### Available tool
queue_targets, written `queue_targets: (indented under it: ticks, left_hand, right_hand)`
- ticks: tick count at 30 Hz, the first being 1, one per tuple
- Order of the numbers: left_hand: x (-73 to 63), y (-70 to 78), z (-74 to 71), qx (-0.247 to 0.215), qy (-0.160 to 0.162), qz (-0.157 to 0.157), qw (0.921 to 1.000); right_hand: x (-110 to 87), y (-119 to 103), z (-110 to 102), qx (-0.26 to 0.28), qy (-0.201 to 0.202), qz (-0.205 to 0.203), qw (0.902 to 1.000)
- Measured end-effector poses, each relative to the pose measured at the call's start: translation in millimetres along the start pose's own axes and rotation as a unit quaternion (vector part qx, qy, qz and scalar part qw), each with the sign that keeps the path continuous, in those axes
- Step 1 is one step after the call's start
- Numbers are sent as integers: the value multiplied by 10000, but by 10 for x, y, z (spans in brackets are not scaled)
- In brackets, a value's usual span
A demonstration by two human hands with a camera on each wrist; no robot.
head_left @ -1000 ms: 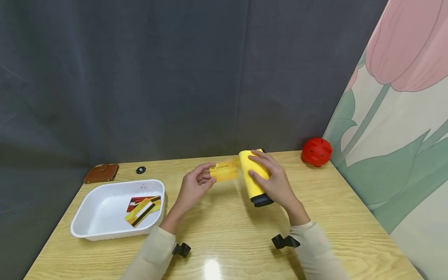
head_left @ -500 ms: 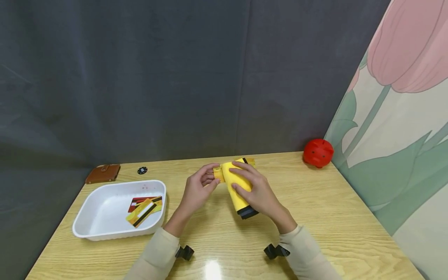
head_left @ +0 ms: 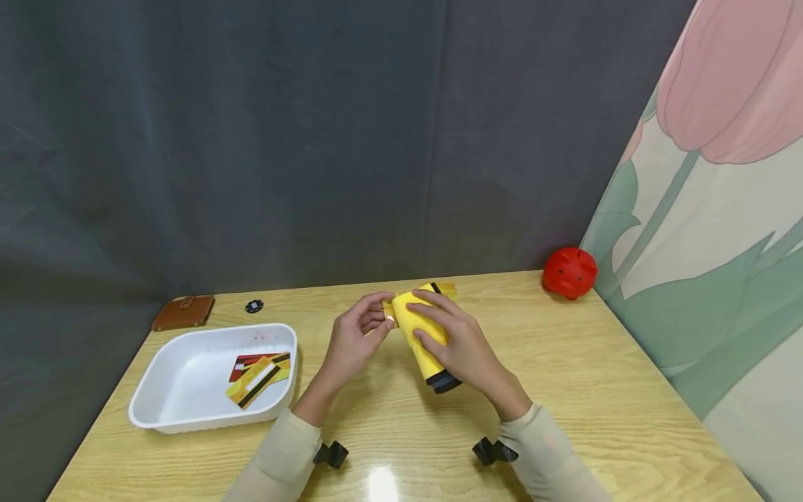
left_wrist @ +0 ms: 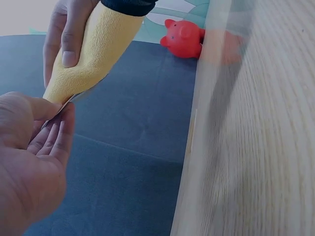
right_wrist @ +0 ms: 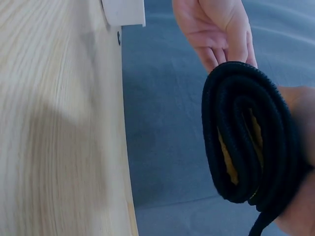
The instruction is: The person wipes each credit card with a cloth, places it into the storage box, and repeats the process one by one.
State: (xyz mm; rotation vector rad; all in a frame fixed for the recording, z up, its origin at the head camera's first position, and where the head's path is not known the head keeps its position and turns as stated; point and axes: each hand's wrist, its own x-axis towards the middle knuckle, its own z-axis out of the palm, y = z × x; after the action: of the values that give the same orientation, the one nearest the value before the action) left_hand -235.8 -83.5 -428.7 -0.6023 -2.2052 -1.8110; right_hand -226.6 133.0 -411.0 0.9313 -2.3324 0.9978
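- Right hand grips a rolled yellow cloth from the right; its black-edged near end shows layered folds.
- Left hand pinches a yellow card between thumb and fingertips, against the cloth's left side.
- Yellow strip pokes out at the cloth's far right.
- Red piggy bank stands far right, well apart.
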Motion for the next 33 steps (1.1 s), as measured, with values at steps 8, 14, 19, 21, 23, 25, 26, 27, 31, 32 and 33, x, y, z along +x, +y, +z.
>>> queue_targets:
  ticks: [8,14,19,21,23,25,26,27,31,32,33]
  left_hand:
    - [-6,41,31,-49,-14,8,10000]
    - [-26,24,27,233,97,247,9994]
    - [-48,2,27,684,61,236,9974]
    - [-49,0,27,730,-13,131,9972]
    - [-49,10,25,740,-91,-15,9972]
    - [-51,28,20,756,-168,-157,9969]
    - [-51,37,18,775,-205,-212,9966]
    - [-51,45,15,797,-247,-260,9962]
    - [-53,49,-3,856,-399,-321,9950]
    - [-53,47,-8,841,-447,-319,9949]
    - [-53,43,-14,821,-504,-310,9949]
  right_hand:
    - [-10,161,-98,47,226,431,9988]
    - [-39,435,-223,56,441,904,9949]
    - [-73,579,-420,120,783,1333,9879]
    - [-79,598,-491,141,910,1410,9857]
    - [-82,612,-540,157,983,1417,9849]
    - [-84,620,-567,137,1011,1403,9848]
    - [-84,622,-575,130,1018,1392,9849]
    - [-83,622,-579,132,1024,1382,9850]
    - [-79,616,-585,159,1052,1335,9853]
    - [-80,613,-586,164,1056,1335,9853]
    - [-80,610,-588,169,1058,1342,9851]
